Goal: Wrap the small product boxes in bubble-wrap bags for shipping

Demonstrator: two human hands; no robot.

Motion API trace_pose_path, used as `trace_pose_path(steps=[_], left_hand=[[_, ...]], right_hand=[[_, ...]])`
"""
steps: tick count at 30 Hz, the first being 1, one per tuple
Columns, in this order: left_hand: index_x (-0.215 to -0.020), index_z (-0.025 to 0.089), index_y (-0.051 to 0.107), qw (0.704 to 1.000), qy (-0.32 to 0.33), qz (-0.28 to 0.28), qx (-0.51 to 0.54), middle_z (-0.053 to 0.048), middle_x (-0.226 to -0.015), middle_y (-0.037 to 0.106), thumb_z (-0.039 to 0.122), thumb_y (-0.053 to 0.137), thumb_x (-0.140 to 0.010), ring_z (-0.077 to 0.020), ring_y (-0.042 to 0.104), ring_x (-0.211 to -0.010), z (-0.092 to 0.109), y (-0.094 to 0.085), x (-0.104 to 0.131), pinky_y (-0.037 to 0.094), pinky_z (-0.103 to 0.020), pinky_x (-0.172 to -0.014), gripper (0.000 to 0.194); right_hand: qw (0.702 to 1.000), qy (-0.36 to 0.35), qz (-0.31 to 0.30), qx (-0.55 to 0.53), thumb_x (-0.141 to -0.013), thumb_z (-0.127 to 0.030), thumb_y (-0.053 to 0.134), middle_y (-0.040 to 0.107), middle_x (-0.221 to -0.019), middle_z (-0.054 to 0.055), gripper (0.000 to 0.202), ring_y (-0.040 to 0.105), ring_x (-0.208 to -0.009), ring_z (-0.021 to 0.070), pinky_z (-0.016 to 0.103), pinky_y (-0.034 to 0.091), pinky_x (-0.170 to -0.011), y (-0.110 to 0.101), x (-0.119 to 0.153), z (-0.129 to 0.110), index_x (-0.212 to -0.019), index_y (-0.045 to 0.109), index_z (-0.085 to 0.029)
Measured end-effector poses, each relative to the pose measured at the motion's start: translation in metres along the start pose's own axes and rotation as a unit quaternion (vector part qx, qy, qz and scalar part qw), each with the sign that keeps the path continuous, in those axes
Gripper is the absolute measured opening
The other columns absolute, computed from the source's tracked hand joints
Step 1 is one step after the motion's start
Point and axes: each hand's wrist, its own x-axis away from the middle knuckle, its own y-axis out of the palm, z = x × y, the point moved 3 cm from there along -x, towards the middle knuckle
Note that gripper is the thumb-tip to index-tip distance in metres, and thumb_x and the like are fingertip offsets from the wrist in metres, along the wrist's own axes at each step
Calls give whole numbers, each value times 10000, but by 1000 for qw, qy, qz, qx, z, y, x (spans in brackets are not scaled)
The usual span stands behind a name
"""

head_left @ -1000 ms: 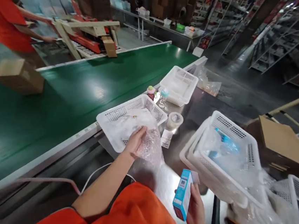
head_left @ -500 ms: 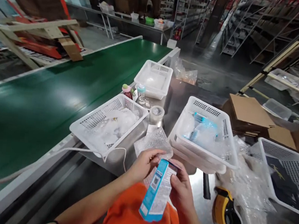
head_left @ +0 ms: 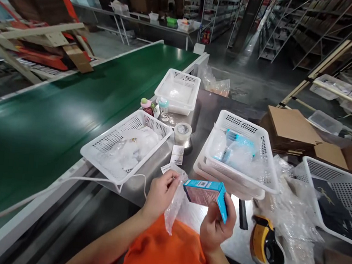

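Note:
My right hand grips a blue and white printed carton by its right end, and the carton lies nearly level. Its left end is close to a clear bubble wrap bag, which my left hand pinches at its upper edge so that it hangs down. Just beyond the bag, a printed paper slip lies on the metal table, with a roll of clear tape behind it.
White baskets with wrapped goods stand left and right. A yellow tape dispenser and loose bubble wrap lie at the right. A green conveyor belt runs along the left, and a white cable crosses its edge.
The carton has turned from upright to nearly level and moved up and right in my right hand. My left hand has drawn the bubble wrap bag nearer, uncovering the paper slip.

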Motion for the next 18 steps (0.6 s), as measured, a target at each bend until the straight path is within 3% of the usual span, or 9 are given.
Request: trace_pose_path(steps=[2, 4, 7, 11, 13, 15, 17, 18], left_hand=[[-751, 201, 548, 1000, -22, 6, 17, 60, -516, 466, 388, 486, -875, -108, 431, -469, -1, 4, -2, 301, -220, -488, 232], [-741, 203, 537, 999, -25, 21, 13, 57, -508, 487, 390, 492, -873, -111, 447, -466, -1, 4, -2, 307, -219, -485, 233], [-781, 199, 558, 997, 22, 58, -39, 31, -574, 579, 362, 507, -873, -126, 532, -541, 5, 1, 0, 361, -225, -548, 194], [-832, 205, 574, 998, 33, 48, -29, 37, -594, 577, 337, 517, -866, -127, 543, -555, 5, 2, 5, 381, -228, -566, 148], [-856, 208, 568, 998, 14, 53, 4, 53, -582, 527, 313, 532, -847, -119, 514, -549, -1, 5, 6, 378, -219, -560, 112], [-910, 207, 570, 997, 1, 69, 34, 62, -591, 494, 296, 541, -835, -113, 500, -561, -8, 9, 6, 387, -212, -570, 120], [-976, 206, 560, 994, -15, 73, 80, 58, -623, 510, 304, 547, -833, -115, 524, -583, -13, 13, 6, 420, -217, -596, 174], [-997, 205, 550, 991, -27, 65, 110, 50, -652, 536, 315, 555, -830, -120, 549, -600, -15, 16, 7, 442, -224, -610, 200]], right_hand=[[999, -19, -47, -12, -777, -307, 708, 704, -1057, 91, 344, 637, -1049, 328, 507, 502, -908, -5, 4, 0, -1117, 659, -299], [988, -28, -145, -36, -701, -317, 766, 723, -1054, 69, 327, 665, -994, 329, 510, 528, -870, -5, 5, -2, -1022, 704, -326], [969, 17, -243, -48, -673, -315, 778, 743, -1036, 56, 302, 695, -918, 304, 478, 564, -820, 0, 2, -2, -971, 731, -314], [976, 83, -203, -14, -746, -371, 715, 749, -986, 70, 265, 694, -905, 274, 435, 561, -840, 4, -10, 3, -990, 742, -273], [986, 95, -139, -7, -740, -384, 716, 734, -1019, 65, 262, 672, -971, 271, 424, 540, -878, 1, -19, 2, -978, 738, -280], [985, 154, -63, -49, -759, -389, 700, 713, -1060, 51, 334, 656, -1008, 249, 405, 528, -891, -4, -29, 1, -1079, 695, -295], [950, 273, -53, -141, -760, -417, 697, 714, -1037, 42, 425, 666, -969, 234, 390, 537, -855, -3, -35, -1, -1164, 647, -297], [919, 333, -87, -191, -741, -439, 709, 723, -998, 40, 451, 676, -924, 234, 387, 547, -819, 0, -35, -3, -1163, 646, -291]])
